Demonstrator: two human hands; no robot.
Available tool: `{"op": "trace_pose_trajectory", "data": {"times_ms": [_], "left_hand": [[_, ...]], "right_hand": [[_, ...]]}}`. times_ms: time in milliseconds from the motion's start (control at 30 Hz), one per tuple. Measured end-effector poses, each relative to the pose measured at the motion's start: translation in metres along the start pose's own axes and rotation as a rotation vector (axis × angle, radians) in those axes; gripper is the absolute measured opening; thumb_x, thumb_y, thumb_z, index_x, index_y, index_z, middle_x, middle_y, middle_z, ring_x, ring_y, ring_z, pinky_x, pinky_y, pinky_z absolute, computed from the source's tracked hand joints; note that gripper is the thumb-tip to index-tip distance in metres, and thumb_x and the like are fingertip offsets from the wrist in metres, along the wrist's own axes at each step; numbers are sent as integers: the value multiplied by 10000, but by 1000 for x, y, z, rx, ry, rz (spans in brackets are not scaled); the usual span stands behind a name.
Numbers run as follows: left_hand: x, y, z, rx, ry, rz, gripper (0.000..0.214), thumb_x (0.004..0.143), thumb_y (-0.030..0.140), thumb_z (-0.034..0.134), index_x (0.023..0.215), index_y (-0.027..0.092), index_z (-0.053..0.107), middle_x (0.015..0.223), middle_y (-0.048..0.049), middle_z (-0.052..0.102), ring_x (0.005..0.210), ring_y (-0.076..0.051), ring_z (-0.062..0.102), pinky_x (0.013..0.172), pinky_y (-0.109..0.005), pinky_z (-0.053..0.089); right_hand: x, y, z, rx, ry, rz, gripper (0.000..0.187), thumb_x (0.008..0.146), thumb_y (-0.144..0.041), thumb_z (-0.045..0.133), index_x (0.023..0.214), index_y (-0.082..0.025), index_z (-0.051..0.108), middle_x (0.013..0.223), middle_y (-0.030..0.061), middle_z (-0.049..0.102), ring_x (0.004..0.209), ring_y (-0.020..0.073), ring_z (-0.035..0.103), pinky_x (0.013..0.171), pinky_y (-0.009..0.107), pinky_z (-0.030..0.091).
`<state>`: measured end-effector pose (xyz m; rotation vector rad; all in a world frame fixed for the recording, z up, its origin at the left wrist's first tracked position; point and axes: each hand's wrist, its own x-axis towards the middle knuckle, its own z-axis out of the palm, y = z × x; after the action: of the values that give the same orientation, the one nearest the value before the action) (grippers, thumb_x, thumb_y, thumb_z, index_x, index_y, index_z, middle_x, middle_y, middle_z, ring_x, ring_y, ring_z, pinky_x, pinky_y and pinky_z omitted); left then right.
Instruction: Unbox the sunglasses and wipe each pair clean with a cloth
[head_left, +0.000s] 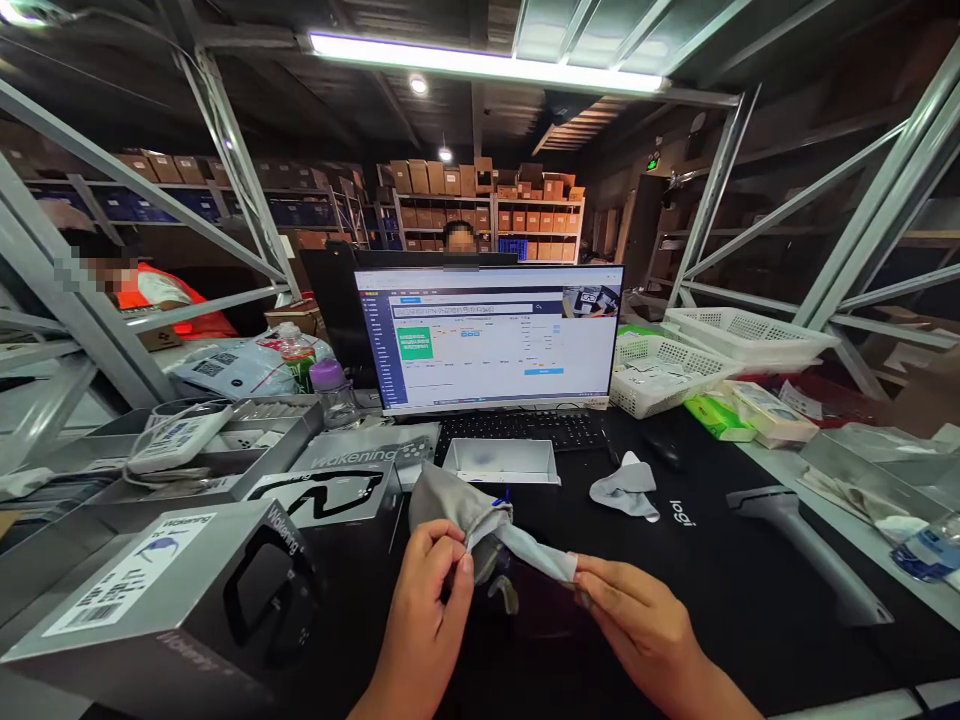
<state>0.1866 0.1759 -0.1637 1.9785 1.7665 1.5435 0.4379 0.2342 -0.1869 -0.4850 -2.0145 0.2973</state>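
My left hand [433,585] pinches the edge of a grey drawstring pouch [454,505] with a blue cord end at its mouth. My right hand [637,615] grips the end of a pale grey cloth [536,553], stretched from the pouch mouth. Below the cloth, between both hands, shows a clear and dark curved piece [501,592]; I cannot make out what it is. A shallow white open box [501,462] lies just beyond the pouch. To the right, a crumpled light cloth [626,487] rests on the black desk mat [705,600].
A monitor [491,340] and keyboard [525,430] stand ahead. Grey printed boxes [157,590] fill the left side. A barcode scanner [814,555], mouse [661,450] and white baskets [660,372] are on the right. Two people are beyond the desk.
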Motion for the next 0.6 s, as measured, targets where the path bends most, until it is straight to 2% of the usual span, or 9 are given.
{"op": "trace_pose_trajectory", "data": {"times_ms": [100, 167, 233, 300, 367, 433, 500, 600], "left_hand": [[-2, -4, 1, 4, -33, 16, 241, 980, 279, 440, 784, 231, 573, 1002, -62, 543, 920, -194, 582, 788, -294, 496], [-3, -5, 1, -3, -53, 26, 226, 981, 269, 439, 804, 233, 575, 1005, -63, 534, 929, -195, 577, 805, -299, 497], [-5, -5, -1, -9, -69, 22, 212, 983, 263, 441, 824, 234, 578, 1007, -62, 526, 922, -193, 573, 811, -300, 496], [-7, -3, -3, -13, -78, 1, 204, 984, 261, 441, 835, 232, 577, 1013, -66, 523, 911, -193, 569, 807, -301, 499], [-8, 0, -4, -18, -83, -16, 196, 984, 261, 436, 846, 228, 571, 1022, -74, 521, 908, -196, 565, 807, -306, 505], [-8, 2, -5, -23, -82, -21, 189, 986, 257, 425, 860, 224, 562, 1027, -78, 514, 912, -196, 563, 814, -311, 508], [-9, 3, -4, -25, -69, -21, 188, 992, 248, 411, 866, 221, 548, 1026, -75, 499, 911, -188, 558, 815, -307, 507], [-12, 1, -3, -10, 16, -9, 185, 999, 216, 394, 875, 219, 532, 1025, -60, 462, 922, -167, 545, 817, -285, 496]], "right_hand": [[8, 0, 2, -51, -80, -80, 623, 890, -9, 583, 1410, -352, 568, 1243, 62, 719, 1058, 255, 734, 851, 351, 652], [13, -1, 9, -38, -17, -40, 553, 891, -34, 585, 1344, -347, 637, 1183, 57, 747, 1002, 256, 754, 817, 351, 663], [18, -4, 17, -2, 87, 68, 410, 889, -107, 619, 1204, -341, 736, 1056, 47, 788, 902, 268, 777, 771, 361, 674], [21, -6, 24, 57, 141, 244, 240, 888, -214, 664, 1051, -324, 802, 944, 43, 805, 814, 282, 784, 719, 366, 680], [23, -6, 29, 155, 135, 442, 162, 890, -319, 688, 974, -292, 823, 915, 54, 806, 771, 292, 783, 661, 352, 681], [23, -3, 31, 235, 86, 562, 193, 897, -374, 686, 972, -262, 825, 915, 65, 806, 762, 297, 783, 627, 332, 679], [21, 2, 33, 204, 49, 506, 184, 904, -346, 686, 987, -249, 818, 923, 63, 805, 783, 289, 785, 656, 314, 678], [19, 8, 35, 8, 40, 131, 185, 906, -214, 675, 1054, -223, 786, 971, 68, 801, 843, 254, 785, 761, 276, 662]]}}
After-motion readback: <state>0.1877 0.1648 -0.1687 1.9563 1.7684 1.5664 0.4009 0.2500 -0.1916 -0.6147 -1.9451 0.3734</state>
